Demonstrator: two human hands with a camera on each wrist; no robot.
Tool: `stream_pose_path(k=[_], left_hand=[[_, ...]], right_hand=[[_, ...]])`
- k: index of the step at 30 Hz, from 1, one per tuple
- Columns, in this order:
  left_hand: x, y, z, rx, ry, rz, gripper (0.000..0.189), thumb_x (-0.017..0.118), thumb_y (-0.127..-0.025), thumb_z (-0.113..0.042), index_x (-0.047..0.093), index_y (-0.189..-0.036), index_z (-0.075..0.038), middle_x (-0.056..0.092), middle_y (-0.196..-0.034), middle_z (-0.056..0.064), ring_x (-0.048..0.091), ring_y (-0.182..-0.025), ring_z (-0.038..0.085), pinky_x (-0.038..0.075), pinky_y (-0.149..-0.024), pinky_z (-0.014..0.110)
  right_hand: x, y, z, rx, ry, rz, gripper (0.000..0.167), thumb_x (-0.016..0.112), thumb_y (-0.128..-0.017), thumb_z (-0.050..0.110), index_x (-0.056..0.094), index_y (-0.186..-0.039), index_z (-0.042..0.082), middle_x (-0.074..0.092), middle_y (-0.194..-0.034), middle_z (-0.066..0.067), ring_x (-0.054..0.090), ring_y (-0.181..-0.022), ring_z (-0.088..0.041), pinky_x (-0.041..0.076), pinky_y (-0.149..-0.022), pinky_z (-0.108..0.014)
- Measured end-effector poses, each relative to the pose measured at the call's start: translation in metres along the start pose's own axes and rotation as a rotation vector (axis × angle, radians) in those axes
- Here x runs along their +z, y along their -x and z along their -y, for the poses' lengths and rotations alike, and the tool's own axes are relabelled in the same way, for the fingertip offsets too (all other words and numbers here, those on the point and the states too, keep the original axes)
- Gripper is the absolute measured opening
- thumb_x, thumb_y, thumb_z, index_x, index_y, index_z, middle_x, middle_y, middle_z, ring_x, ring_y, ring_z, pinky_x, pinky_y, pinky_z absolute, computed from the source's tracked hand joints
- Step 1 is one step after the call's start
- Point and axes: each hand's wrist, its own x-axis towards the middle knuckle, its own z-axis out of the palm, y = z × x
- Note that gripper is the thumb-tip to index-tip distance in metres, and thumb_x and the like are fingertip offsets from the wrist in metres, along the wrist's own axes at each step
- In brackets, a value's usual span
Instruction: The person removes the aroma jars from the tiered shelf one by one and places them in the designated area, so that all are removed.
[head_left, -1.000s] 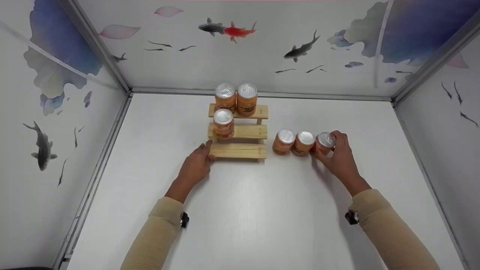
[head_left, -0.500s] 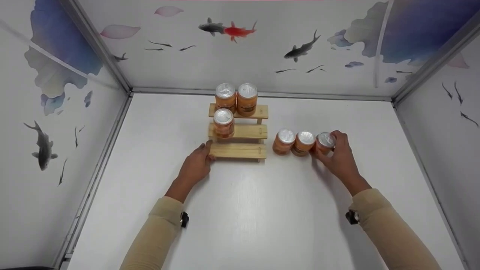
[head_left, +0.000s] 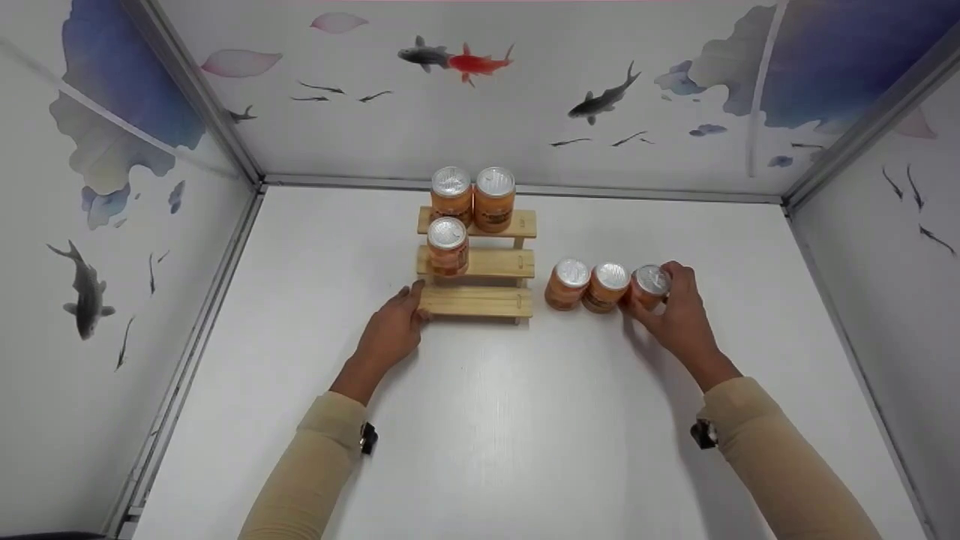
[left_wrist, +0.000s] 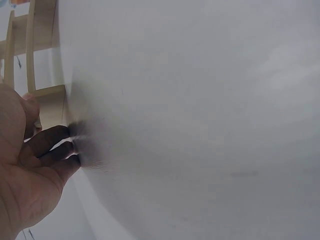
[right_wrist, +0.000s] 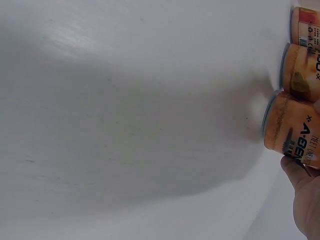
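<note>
A three-step wooden display rack [head_left: 475,301] stands on the white table, its lowest step toward me. My left hand [head_left: 390,330] holds the left end of that step between thumb and fingers; the left wrist view shows the fingertips [left_wrist: 65,132] down by the tabletop. Two orange-labelled cans [head_left: 494,201] with silver lids stand on the top step, and another can [head_left: 448,249] is at the left of the middle step. To the rack's right, my right hand [head_left: 681,319] grips the rightmost can [right_wrist: 292,129] of three standing in a row.
The other two cans of the row, a left one [head_left: 568,285] and a middle one [head_left: 607,288], stand upright close beside the gripped can. White panels [head_left: 525,105] printed with fish enclose the table [head_left: 510,435] at the back and both sides.
</note>
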Motion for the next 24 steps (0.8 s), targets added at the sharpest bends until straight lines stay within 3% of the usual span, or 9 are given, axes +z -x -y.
stream_pose_path(k=[14,20,24], left_hand=[[0.0009,-0.0008,-0.0014,-0.037,-0.003,0.008,0.063,0.056,-0.117,-0.034,0.038,-0.173,-0.010,0.050,-0.167,0.031,0.052,-0.155,0.046,0.047,-0.124,0.064],[0.0002,-0.0014,-0.0011,-0.031,0.009,0.005,0.065,0.054,-0.117,-0.039,0.038,-0.173,-0.011,0.050,-0.167,0.030,0.051,-0.156,0.046,0.045,-0.126,0.063],[-0.0002,-0.0001,0.0005,-0.001,0.006,-0.015,0.060,0.054,-0.118,-0.033,0.041,-0.171,-0.009,0.054,-0.164,0.031,0.054,-0.154,0.047,0.048,-0.122,0.065]], right_hand=[[0.0013,-0.0006,-0.0022,0.021,-0.020,0.009,0.080,0.088,-0.096,0.015,0.034,-0.152,-0.004,0.046,-0.141,-0.030,0.056,-0.138,-0.048,0.055,-0.112,-0.068],[-0.0013,-0.0014,0.0002,0.047,-0.035,0.031,0.082,0.087,-0.096,0.016,0.032,-0.153,-0.004,0.045,-0.143,-0.029,0.054,-0.140,-0.046,0.053,-0.115,-0.069],[-0.0013,-0.0017,-0.0002,0.036,-0.023,0.036,0.082,0.087,-0.096,0.015,0.032,-0.153,-0.006,0.045,-0.144,-0.030,0.054,-0.141,-0.047,0.053,-0.114,-0.068]])
